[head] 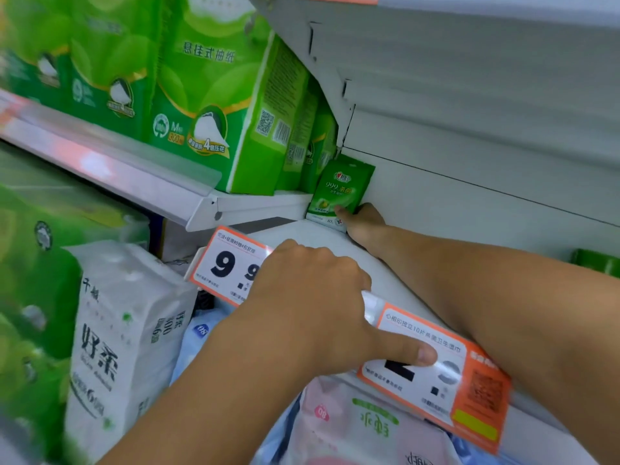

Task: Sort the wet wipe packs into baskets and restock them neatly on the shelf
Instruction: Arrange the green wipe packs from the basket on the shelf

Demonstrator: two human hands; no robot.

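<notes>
Right hand (364, 221) reaches to the back corner of a white shelf (339, 253) and grips a small green wipe pack (342, 193) by its lower right corner, thumb on the front face and the other fingers hidden behind it. That pack stands nearly upright at the shelf's far left end, leaning against the white back panel (486, 162), with its top beside the tall green tissue packs (208, 95) on the higher shelf to the left. Left hand (312, 293) rests on the shelf's front edge, knuckles up, fingers curled over the rail, and the thumb stretched right to press on an orange and white price label (446, 380). A second price label (231, 263) showing a large 9 sits partly under that hand. Another green pack (597, 263) shows at the right edge, well apart from the held pack. Below the shelf are a white tissue bundle (117, 347) on the left and a pink pack (362, 427) in the middle; what holds them is not visible. No basket is in view.
</notes>
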